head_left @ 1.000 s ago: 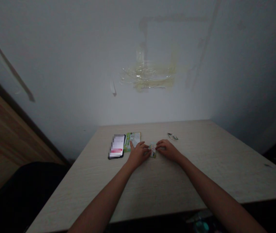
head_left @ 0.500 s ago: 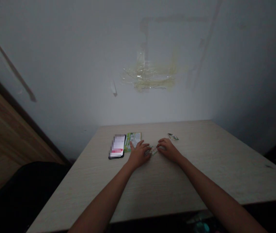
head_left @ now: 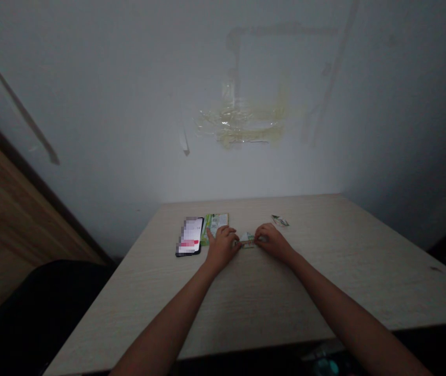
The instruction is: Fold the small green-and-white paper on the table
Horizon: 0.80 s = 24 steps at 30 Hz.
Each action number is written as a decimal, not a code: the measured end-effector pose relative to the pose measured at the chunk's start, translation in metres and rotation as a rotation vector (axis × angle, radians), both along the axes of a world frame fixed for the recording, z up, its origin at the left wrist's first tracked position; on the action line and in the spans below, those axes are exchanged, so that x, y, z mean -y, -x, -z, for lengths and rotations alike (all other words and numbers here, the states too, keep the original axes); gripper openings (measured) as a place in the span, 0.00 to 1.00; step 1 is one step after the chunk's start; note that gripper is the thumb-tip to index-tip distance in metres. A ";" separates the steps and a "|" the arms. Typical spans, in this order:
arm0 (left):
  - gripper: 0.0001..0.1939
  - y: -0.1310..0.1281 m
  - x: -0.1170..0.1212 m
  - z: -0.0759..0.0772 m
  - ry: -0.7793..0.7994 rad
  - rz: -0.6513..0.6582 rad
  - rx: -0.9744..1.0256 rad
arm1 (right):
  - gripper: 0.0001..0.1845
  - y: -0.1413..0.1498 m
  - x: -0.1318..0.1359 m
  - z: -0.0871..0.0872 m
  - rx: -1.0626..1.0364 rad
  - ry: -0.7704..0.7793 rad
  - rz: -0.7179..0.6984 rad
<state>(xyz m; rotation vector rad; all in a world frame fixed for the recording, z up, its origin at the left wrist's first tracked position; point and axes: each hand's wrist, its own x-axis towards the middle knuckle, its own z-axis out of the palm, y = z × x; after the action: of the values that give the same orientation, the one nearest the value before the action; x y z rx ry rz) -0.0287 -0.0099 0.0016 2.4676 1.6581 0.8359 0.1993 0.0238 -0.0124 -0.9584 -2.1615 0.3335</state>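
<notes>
A small piece of printed paper [head_left: 248, 241], white and green with a reddish strip, lies on the table between my hands. It looks folded, with a peaked upper part and a straight lower band. My left hand [head_left: 222, 247] is closed at the paper's left end, fingers curled and fingertips on its edge. At the right end my right hand [head_left: 272, 241] pinches the paper between thumb and fingers. The fingertips cover both ends of it.
Left of my hands lie a phone [head_left: 190, 237] with a lit screen and a green-and-white printed booklet or packet [head_left: 215, 221]. A small folded printed paper [head_left: 280, 220] rests beyond my right hand. The table [head_left: 246, 303] meets a taped wall [head_left: 246, 172].
The paper between my hands has turned from a slant to lie level, and a peaked part now shows above its band. My left fingers have curled in more. The other things stay put.
</notes>
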 end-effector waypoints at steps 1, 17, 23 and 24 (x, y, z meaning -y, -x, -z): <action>0.04 0.000 0.000 -0.001 -0.002 -0.001 -0.002 | 0.05 0.000 0.001 -0.002 0.002 0.006 -0.004; 0.07 0.004 -0.001 -0.002 0.020 0.042 -0.043 | 0.03 -0.006 0.003 -0.008 0.021 0.107 -0.090; 0.07 0.004 0.001 -0.002 0.030 0.048 -0.029 | 0.08 -0.005 0.005 -0.007 0.028 0.135 -0.040; 0.07 0.004 0.001 -0.002 0.035 0.049 -0.027 | 0.11 -0.003 0.006 -0.007 0.034 0.129 -0.024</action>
<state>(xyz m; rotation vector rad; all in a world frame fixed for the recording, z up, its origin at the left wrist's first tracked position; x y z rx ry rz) -0.0325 -0.0109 0.0038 2.4957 1.5998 0.7640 0.2027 0.0182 -0.0054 -1.0171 -2.2051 0.4768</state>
